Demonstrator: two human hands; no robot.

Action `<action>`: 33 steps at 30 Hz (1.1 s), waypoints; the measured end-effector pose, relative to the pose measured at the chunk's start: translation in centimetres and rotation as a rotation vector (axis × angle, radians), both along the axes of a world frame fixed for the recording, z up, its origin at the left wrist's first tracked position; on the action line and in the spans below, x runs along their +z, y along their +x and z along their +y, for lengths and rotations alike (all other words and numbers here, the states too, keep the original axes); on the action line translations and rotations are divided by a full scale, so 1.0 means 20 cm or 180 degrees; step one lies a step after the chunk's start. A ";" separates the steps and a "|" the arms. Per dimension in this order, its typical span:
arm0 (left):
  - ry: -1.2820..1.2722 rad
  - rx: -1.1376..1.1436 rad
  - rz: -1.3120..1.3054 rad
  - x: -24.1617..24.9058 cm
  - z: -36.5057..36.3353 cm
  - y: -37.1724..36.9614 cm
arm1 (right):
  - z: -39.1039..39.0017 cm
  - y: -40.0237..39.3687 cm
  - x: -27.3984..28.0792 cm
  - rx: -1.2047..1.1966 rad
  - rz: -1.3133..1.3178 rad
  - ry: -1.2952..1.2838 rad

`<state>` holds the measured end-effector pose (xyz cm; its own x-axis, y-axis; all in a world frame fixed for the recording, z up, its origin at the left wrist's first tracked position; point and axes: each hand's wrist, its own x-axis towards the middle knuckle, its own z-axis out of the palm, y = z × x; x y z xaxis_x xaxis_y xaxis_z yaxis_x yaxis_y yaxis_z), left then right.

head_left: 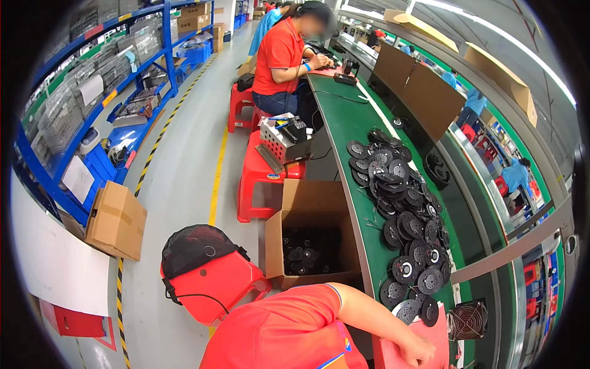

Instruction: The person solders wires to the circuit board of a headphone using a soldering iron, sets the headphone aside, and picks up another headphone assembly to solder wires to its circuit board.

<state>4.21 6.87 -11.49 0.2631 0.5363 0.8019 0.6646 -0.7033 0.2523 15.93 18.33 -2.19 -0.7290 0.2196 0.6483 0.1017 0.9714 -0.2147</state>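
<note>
Left hand [418, 352] is resting at the pink mat [391, 357], fingers mostly curled in; can't tell if it's gripping anything. Right hand isn't showing. Step in hand is looking like close handwork at the mat. Black discs [408, 226] are lying heaped on the green bench [335, 104] just beyond; any next pick is probably calling for separating one disc cleanly. Farther off, a co-worker [279, 55] is sitting working.
</note>
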 end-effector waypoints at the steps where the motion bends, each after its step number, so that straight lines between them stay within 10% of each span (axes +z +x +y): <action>1: -0.0256 0.0235 -0.0097 0.02 -0.01 -0.01 | 0.00 0.01 -0.01 -0.0015 0.0012 -0.0009; 33: -0.0477 0.0629 -0.0023 0.00 0.01 0.01 | -0.01 0.21 0.04 -0.0141 0.0389 -0.0211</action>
<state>4.49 7.07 -11.57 0.1359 0.6899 0.7110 0.7833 -0.5143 0.3493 20.03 18.17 -1.47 -0.6341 0.2950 0.7148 0.1133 0.9498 -0.2915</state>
